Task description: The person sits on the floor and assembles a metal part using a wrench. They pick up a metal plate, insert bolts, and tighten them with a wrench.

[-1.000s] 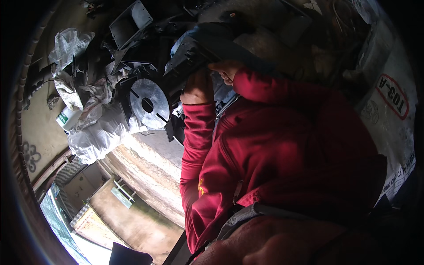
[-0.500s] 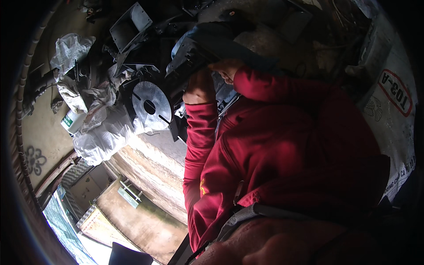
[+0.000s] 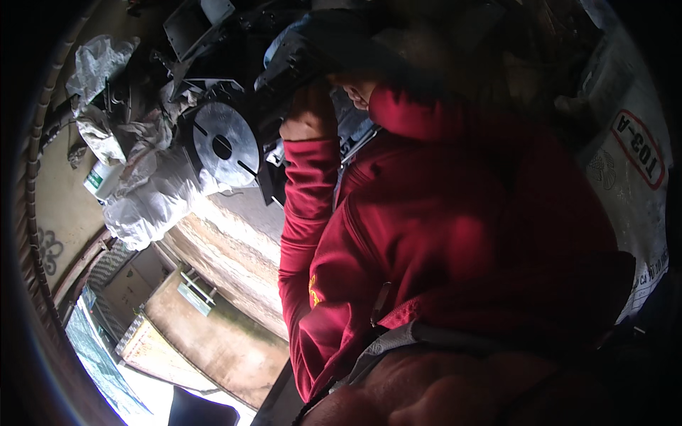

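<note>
Both arms, in red sleeves, reach up to a dark metal part (image 3: 290,65) with small holes or fittings along it. My left hand (image 3: 310,117) is at its underside. The wrist and back of that hand show, but shadow and the part hide its fingers. Close by on the right, my right hand (image 3: 359,92) has its fingers curled in; what they hold, if anything, is lost in the dark. Left of my left hand stands a round grey metal disc (image 3: 238,138) with a centre hole and slots, against a dark plate.
Crumpled white plastic bags (image 3: 153,206) and a white container (image 3: 103,179) lie at the left. A grey metal bracket (image 3: 190,32) stands at the far left. A printed white sack (image 3: 625,156) is at the right. A pale ledge (image 3: 227,241) runs below the disc.
The whole view has shifted, so the disc, bags and bracket sit further up and left. My hands stay at the dark metal part with little visible change.
</note>
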The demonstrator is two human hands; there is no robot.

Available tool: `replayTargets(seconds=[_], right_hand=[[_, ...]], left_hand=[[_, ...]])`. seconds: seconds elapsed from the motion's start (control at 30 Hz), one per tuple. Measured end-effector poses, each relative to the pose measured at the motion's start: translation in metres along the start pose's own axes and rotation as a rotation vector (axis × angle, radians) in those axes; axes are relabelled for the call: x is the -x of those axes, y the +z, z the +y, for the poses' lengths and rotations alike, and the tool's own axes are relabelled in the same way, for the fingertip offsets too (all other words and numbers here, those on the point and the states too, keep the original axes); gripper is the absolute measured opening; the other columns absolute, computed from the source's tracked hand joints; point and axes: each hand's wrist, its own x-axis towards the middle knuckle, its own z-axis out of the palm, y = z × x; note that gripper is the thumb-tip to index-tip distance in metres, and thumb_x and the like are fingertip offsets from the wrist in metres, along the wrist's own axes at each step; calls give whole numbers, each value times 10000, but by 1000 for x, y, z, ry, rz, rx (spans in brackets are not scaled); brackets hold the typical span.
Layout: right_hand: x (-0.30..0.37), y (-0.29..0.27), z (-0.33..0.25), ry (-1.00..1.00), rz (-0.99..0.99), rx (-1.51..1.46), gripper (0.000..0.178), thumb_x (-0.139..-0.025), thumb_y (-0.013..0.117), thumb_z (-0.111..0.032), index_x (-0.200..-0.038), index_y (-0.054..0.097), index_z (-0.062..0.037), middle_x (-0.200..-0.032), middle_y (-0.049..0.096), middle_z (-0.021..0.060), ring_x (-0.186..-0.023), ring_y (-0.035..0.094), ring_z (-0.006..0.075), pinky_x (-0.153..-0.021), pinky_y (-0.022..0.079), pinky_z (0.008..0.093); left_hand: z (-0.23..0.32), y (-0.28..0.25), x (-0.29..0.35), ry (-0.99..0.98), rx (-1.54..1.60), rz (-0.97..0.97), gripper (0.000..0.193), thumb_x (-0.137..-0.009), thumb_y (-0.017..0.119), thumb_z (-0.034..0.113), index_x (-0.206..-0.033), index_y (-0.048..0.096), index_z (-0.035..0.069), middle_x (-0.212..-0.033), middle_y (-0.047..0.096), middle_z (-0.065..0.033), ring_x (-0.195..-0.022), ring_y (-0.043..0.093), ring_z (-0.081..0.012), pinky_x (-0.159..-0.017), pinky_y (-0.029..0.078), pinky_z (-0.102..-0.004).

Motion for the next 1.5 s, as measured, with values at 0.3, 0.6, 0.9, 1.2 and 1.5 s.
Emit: replayTargets(seconds=[0.3,0.6,0.9,1.2,1.5], right_hand=[[2,-4,-1,8,-17,23,319,-780,746,-301,-668,494,-141,-497,386,-60,-366,279,24,-344,206,202],[12,9,-9,-57,57,25,322,-789,737,-270,-701,455,-141,-509,360,-65,-385,288,22,-347,217,196],[7,0,-10,24,-10,47,296,-798,730,-299,-738,495,-129,-513,374,-65,-385,292,16,-358,211,197],[5,4,-9,45,16,49,293,-810,718,-294,-703,497,-135,-511,372,-65,-387,295,27,-359,217,206],[2,-4,-5,16,-21,5,263,-803,726,-291,-734,539,-120,-509,374,-67,-368,292,26,-347,211,210]], left_hand=[[-3,-15,83,-194,426,-509,109,-773,712,170,-825,646,100,-781,679,-54,-605,653,-233,-510,490,-318],[8,-17,92,122,441,-493,104,-766,656,132,-862,636,101,-878,636,-28,-782,622,-213,-584,509,-320],[1,-47,105,-254,392,-111,322,-792,643,48,-1102,557,69,-778,664,-124,-570,638,-285,-486,484,-362],[-12,-13,73,4,43,93,339,-810,605,22,-1146,561,-6,-703,642,-125,-503,614,-271,-427,458,-338],[2,-26,68,1,-9,153,371,-767,583,-60,-1135,592,-11,-606,576,-75,-436,529,-221,-405,413,-321]])
